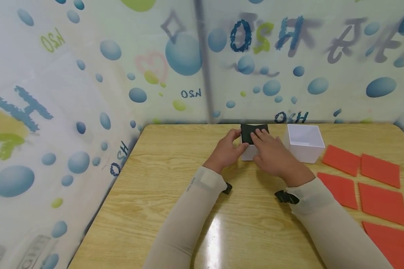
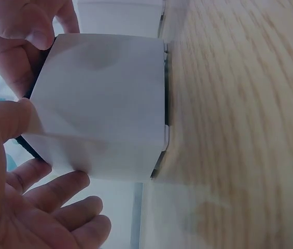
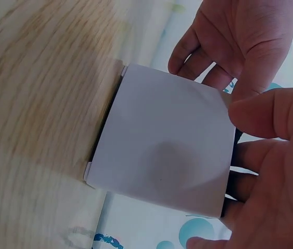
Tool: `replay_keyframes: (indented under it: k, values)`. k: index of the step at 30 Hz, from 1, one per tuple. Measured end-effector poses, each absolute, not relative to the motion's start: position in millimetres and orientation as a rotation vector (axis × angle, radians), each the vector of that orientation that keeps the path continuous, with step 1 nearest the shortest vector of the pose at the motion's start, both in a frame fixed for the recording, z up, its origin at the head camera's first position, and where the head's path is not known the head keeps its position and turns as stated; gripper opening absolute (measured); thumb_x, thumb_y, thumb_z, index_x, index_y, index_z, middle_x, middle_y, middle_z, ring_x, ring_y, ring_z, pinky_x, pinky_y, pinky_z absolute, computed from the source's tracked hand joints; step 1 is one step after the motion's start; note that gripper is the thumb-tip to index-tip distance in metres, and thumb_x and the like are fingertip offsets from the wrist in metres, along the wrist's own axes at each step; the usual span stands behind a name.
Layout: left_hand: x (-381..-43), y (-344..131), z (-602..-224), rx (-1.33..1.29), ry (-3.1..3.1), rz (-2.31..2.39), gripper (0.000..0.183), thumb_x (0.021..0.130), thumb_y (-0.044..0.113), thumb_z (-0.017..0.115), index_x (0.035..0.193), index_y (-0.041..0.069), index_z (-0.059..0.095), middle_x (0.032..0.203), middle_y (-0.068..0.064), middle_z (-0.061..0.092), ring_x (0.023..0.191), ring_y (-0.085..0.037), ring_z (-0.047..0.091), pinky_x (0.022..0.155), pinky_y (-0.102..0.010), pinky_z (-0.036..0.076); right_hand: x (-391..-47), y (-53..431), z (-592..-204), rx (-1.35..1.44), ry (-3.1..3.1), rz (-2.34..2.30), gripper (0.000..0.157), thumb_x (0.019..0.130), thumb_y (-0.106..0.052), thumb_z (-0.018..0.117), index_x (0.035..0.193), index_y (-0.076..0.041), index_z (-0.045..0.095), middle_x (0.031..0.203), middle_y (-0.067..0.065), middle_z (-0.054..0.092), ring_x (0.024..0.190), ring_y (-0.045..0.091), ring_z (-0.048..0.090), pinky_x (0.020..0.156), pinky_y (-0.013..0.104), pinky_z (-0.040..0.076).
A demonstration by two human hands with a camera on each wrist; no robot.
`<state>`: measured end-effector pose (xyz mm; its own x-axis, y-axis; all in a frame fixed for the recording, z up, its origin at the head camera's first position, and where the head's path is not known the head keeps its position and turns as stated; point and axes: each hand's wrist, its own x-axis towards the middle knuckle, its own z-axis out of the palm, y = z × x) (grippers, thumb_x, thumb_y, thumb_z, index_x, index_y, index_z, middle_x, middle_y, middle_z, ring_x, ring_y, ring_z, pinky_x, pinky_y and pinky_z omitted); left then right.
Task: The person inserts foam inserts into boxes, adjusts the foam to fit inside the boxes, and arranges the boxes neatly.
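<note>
A white square box (image 1: 249, 152) stands near the table's back edge, with a black sheet (image 1: 247, 131) over its top. My left hand (image 1: 225, 150) holds the box at its left side, thumb at the front top edge and fingers along the side. In the left wrist view the lower fingers of the left hand (image 2: 58, 207) spread apart. My right hand (image 1: 272, 153) lies over the top, its extended fingers pressing on the black sheet. In the right wrist view, the right hand's thumb (image 3: 260, 111) is at the top edge of the box (image 3: 162, 140).
Just right of the covered box stands a second white box (image 1: 304, 144), open at the top. Several red sheets (image 1: 383, 203) lie in rows on the table's right side. A printed curtain (image 1: 175, 86) hangs behind the wooden table (image 1: 148, 186).
</note>
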<state>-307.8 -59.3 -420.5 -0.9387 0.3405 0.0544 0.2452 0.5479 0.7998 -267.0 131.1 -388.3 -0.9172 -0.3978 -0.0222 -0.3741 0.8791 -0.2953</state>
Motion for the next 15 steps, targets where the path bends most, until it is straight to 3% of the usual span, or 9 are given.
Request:
replay_keyframes:
  k: [15]
  values:
    - [-307.1,-58.8,-417.6,0.509,2.674,1.345,0.061,0.108,0.033,0.062,0.161,0.014,0.039,0.165,-0.009,0.046,0.154,-0.023,0.04,0.126,-0.044,0.035,-264.6,128.6,-390.7,-0.621,2.984,-0.421,0.07,0.101,-0.013,0.055,0.163,0.007,0.028,0.171,0.029,0.022,0.159,0.046,0.02,0.121,0.076,0.018]
